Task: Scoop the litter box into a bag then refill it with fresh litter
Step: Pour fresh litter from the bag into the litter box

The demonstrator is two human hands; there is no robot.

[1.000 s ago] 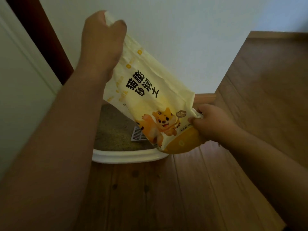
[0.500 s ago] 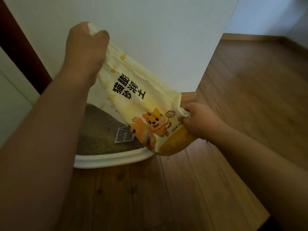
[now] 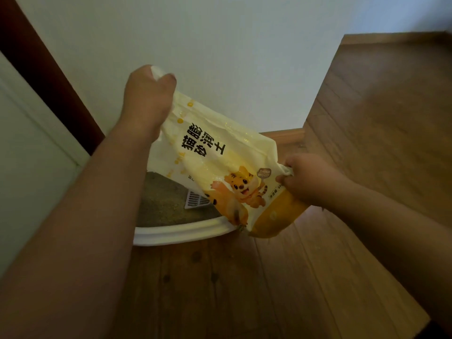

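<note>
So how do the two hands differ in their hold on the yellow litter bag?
The left hand is raised high, its grip bunched round a pale corner of the yellow tiger-print plastic litter bag. The right hand sits lower, pinching the side edge near the bag's orange end. The left is above the white litter box; the right is off to its side. Both hold the bag.

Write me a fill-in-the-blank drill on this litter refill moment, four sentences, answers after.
1. Both hands hold the litter bag above the white ____.
2. The left hand grips the bag's ____ end.
3. The slotted scoop lies on the ____.
4. The cartoon on the bag is a ____.

Answers: litter box; upper; litter; tiger
</note>
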